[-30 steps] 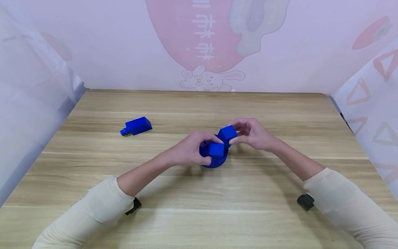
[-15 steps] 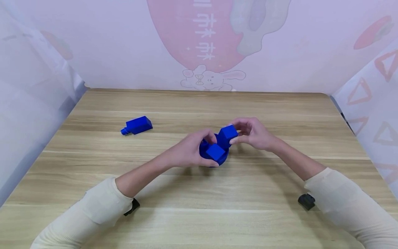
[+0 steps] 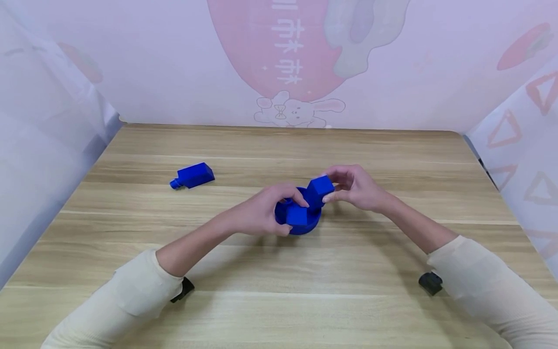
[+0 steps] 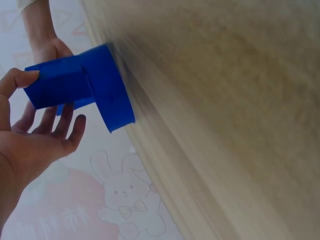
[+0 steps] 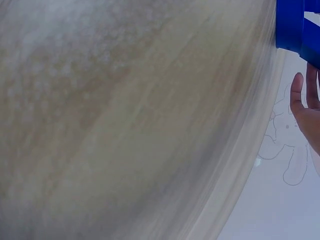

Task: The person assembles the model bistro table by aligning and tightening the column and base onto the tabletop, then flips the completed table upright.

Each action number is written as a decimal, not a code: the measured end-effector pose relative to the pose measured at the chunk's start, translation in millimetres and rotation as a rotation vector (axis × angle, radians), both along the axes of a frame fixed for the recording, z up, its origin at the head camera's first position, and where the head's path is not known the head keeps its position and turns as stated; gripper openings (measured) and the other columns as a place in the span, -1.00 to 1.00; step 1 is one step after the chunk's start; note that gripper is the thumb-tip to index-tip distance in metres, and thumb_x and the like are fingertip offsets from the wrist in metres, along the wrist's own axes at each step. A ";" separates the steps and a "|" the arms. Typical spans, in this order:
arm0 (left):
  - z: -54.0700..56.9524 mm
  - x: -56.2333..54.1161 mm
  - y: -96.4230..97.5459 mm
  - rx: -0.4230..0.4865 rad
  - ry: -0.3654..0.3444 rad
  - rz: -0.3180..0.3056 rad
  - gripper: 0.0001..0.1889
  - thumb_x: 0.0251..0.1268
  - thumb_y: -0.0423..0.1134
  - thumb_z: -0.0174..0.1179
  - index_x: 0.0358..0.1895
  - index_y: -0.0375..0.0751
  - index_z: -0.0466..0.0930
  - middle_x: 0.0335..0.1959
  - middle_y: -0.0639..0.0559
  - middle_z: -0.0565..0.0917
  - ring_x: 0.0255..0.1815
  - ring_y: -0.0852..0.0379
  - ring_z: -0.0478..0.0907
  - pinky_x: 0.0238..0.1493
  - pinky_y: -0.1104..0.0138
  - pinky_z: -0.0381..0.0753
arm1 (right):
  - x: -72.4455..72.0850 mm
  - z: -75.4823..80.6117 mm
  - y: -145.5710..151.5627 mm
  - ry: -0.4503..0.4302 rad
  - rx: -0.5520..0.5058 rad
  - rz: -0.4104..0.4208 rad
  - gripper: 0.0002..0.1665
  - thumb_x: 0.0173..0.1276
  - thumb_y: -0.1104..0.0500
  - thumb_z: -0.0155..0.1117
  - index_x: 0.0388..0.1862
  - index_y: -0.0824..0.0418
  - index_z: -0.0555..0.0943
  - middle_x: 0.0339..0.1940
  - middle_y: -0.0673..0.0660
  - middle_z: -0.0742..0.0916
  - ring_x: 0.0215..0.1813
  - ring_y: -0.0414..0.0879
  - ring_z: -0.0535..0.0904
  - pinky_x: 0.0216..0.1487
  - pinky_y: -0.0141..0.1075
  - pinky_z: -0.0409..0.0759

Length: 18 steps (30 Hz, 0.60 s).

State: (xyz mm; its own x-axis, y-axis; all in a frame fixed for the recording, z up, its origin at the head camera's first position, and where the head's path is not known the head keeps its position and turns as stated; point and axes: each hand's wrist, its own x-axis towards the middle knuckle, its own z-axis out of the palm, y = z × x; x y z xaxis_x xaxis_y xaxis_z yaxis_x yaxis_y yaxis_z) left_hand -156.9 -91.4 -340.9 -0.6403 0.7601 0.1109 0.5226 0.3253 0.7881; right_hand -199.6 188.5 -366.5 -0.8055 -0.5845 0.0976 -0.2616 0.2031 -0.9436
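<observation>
In the head view, a round, shallow blue base (image 3: 312, 224) stands on the wooden table, with two blue rectangular blocks rising from it. My left hand (image 3: 263, 212) pinches the nearer block (image 3: 297, 216) between thumb and fingers. My right hand (image 3: 356, 189) grips the farther block (image 3: 321, 186), which leans to the right. Seen from the left wrist, the blue block (image 4: 62, 82) meets the base (image 4: 107, 90), and my left thumb and fingers are around it. The blocks' lower ends are hidden. The right wrist view catches only part of the blue base (image 5: 290, 25) and right hand (image 5: 310, 122).
Another blue rectangular piece with a narrow ridged neck (image 3: 194, 175) lies on its side at the table's left. The wood-grain table (image 3: 279, 295) ends at a pale printed wall behind. Black devices sit under both forearms, such as the right one (image 3: 430, 283).
The block in my left hand has turned about its axis and shifted slightly left. My left fingers and thumb have opened around it and closed again. The right hand stays nearly still.
</observation>
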 end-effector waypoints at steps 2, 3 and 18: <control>0.8 -1.4 -2.3 0.005 -0.007 -0.021 -0.58 0.04 -0.46 0.39 0.05 -0.24 0.63 0.18 -0.16 0.65 0.20 -0.11 0.52 0.22 0.04 0.57 | 0.1 0.1 0.1 -0.003 0.000 -0.002 -0.51 0.22 0.52 0.46 0.15 0.53 0.60 0.05 0.33 0.74 0.08 -0.06 0.70 0.10 -0.24 0.70; 1.6 -1.8 -3.1 0.003 -0.011 -0.026 -0.58 0.04 -0.47 0.39 0.05 -0.24 0.64 0.19 -0.16 0.65 0.21 -0.11 0.52 0.21 0.04 0.57 | 0.2 0.3 0.0 -0.004 0.000 -0.005 -0.51 0.22 0.53 0.46 0.15 0.53 0.60 0.05 0.33 0.74 0.08 -0.06 0.70 0.11 -0.24 0.70; -2.0 -6.5 -6.6 -0.023 -0.004 -0.015 -0.54 0.06 -0.44 0.53 0.09 -0.29 0.67 0.11 -0.11 0.72 0.17 -0.06 0.58 0.21 0.07 0.59 | 0.0 0.8 -0.2 -0.007 0.005 0.001 -0.51 0.23 0.51 0.47 0.15 0.51 0.60 0.05 0.33 0.75 0.07 -0.03 0.70 0.09 -0.24 0.70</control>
